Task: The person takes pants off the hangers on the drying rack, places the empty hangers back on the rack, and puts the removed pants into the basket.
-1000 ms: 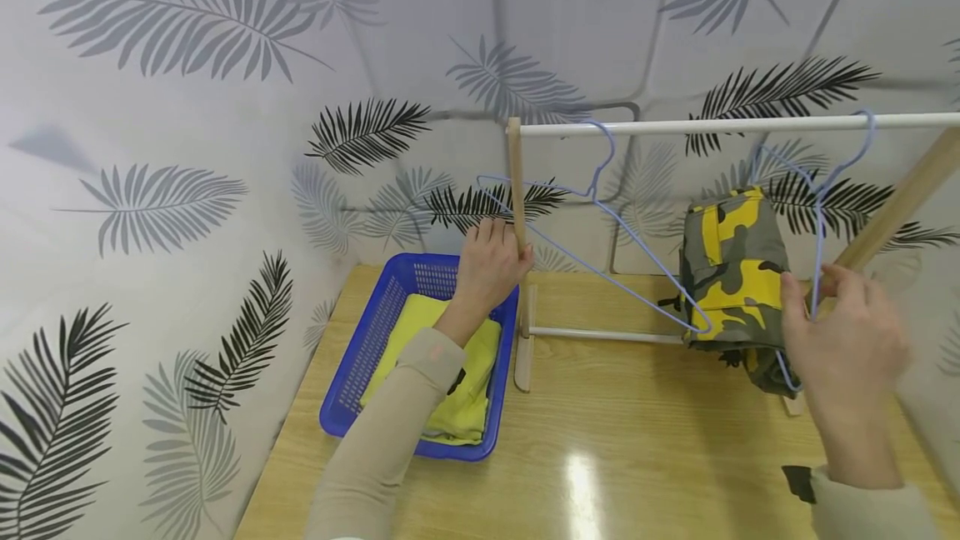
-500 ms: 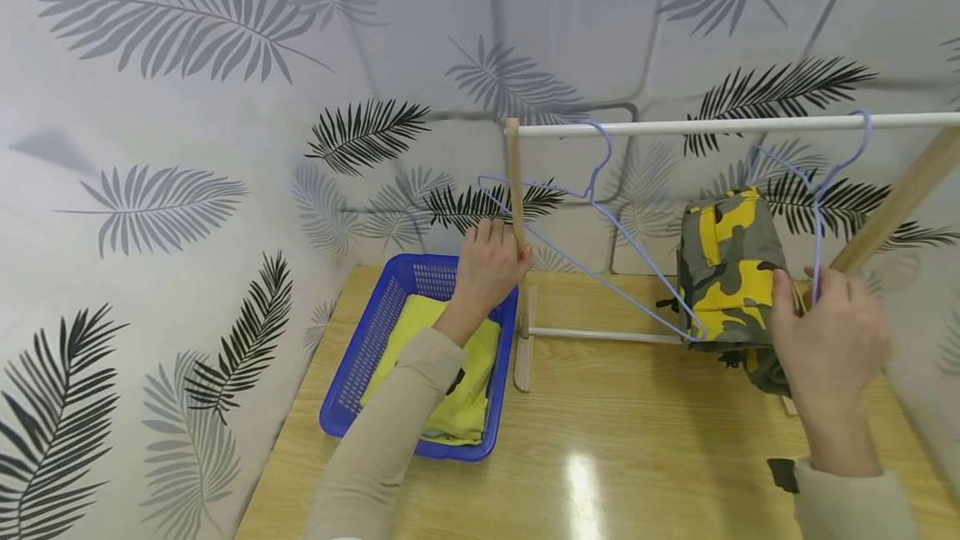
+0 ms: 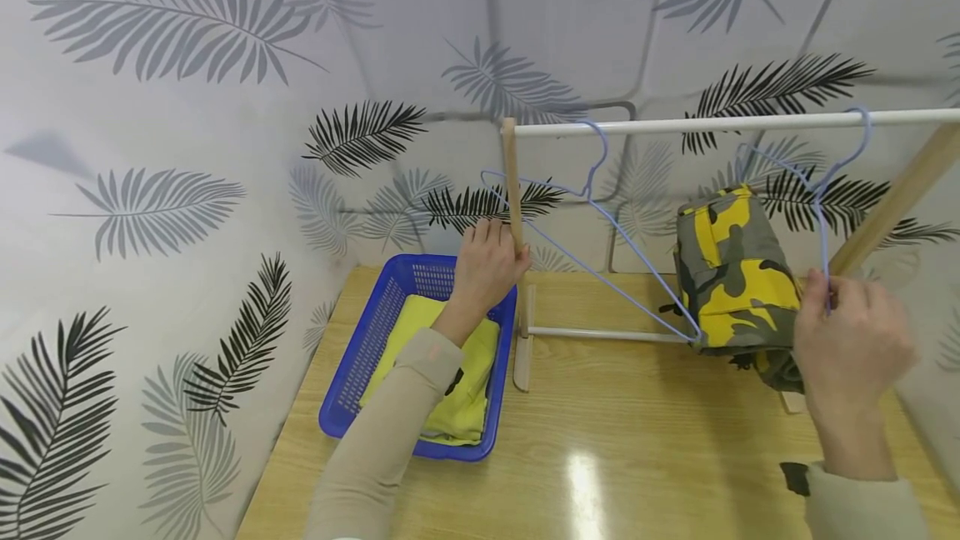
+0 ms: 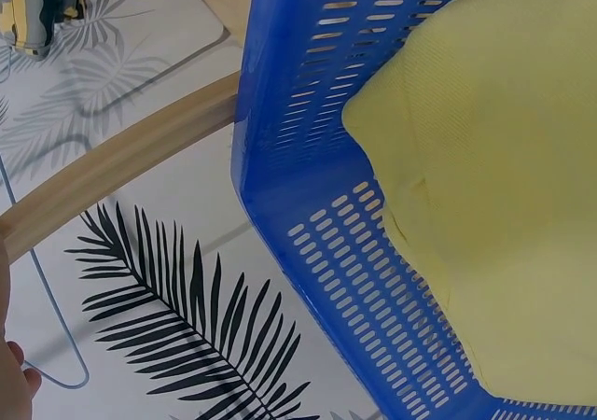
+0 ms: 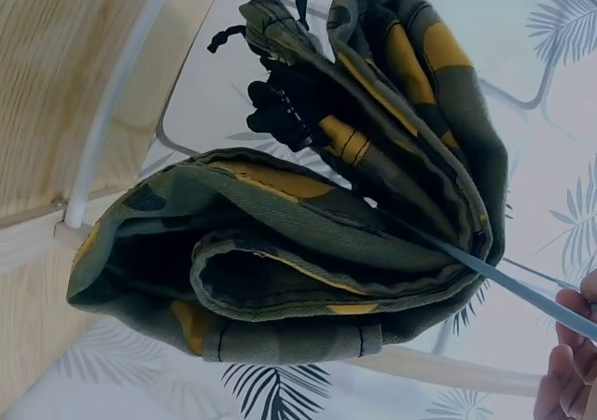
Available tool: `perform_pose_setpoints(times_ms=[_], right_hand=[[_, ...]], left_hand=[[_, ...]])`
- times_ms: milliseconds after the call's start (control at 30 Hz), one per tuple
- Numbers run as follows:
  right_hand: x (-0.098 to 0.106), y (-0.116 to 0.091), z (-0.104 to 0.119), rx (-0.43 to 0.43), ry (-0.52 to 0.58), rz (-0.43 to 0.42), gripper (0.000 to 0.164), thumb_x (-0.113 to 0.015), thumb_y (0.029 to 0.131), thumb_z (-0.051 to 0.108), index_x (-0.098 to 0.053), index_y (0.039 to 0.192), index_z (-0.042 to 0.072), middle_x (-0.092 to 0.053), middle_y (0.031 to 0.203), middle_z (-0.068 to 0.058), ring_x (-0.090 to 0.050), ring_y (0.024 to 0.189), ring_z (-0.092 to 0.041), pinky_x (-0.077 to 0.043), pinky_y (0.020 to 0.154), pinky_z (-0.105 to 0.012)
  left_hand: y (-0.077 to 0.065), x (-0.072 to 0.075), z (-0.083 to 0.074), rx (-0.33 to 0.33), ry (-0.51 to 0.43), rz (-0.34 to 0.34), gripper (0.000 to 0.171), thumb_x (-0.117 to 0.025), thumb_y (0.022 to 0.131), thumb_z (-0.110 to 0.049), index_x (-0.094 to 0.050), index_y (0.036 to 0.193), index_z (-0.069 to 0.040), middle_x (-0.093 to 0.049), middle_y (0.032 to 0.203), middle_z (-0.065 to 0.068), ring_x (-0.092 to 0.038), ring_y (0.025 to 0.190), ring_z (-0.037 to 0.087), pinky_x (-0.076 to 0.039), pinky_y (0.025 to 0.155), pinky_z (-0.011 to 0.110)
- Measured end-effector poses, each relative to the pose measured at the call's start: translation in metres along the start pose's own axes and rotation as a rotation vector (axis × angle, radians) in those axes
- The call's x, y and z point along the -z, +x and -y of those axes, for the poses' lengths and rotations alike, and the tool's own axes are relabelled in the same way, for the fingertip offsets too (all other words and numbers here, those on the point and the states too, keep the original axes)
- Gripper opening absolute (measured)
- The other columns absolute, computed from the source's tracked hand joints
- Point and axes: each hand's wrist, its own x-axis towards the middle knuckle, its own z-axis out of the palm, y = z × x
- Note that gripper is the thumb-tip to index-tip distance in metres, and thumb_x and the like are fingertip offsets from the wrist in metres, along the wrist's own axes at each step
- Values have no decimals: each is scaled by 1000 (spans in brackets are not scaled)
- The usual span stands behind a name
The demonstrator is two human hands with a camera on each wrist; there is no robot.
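My left hand grips the wooden post at the left end of a clothes rack. My right hand pinches the near side of a blue hanger, which hooks over the white rail. Folded yellow, grey and black camouflage trousers hang over this hanger's lower bar. In the right wrist view, the trousers drape in layers around the bar, and my fingers are on the hanger at the right edge. My left fingers show at the left wrist view's edge, by the post.
A second blue hanger hangs bare on the rail's left part, its corner overlapping the trousers in the head view. Left of the rack, a blue basket with folded yellow cloth stands on the wooden table, against a leaf-patterned backdrop.
My right hand shifts left, then slightly back right and closes on the hanger's side. The trousers and that hanger swing a little. My left hand stays on the post.
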Motion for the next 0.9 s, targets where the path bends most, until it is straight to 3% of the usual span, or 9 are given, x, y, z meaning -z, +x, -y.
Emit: perform_pose_setpoints(times_ms=[200,433,700,900], right_hand=[[4,5,-5,45,20,13,55,-51,111,31,-69,94,-18,-68,88,-39,-57,76,-57,-41,72,-65],[12,8,-8,129,11,48,57,-45,114,29,-63,94,-21,-63,82,-39,-54,71,-54,-34,70,-56],[14,10,-12,157,0,26,54,-44,114,28,-63,95,-20,-63,83,-38,-54,74,-55,-39,72,-61],[15,13,-18,160,-6,6,50,-46,114,25,-63,96,-19,-62,84,-37,-53,75,-55,-36,76,-61]], left_hand=[[0,1,0,8,-5,14,37,-69,98,-45,-67,87,-10,-70,94,6,-62,92,23,-51,73,31],[-1,0,0,10,-9,23,36,-67,99,-44,-67,88,-10,-70,94,6,-62,92,23,-50,74,32],[0,1,0,11,-11,20,36,-70,98,-44,-67,88,-9,-70,94,6,-63,93,23,-52,74,33],[0,0,0,9,-19,0,36,-72,96,-44,-67,87,-9,-70,93,6,-62,90,23,-50,72,32]])
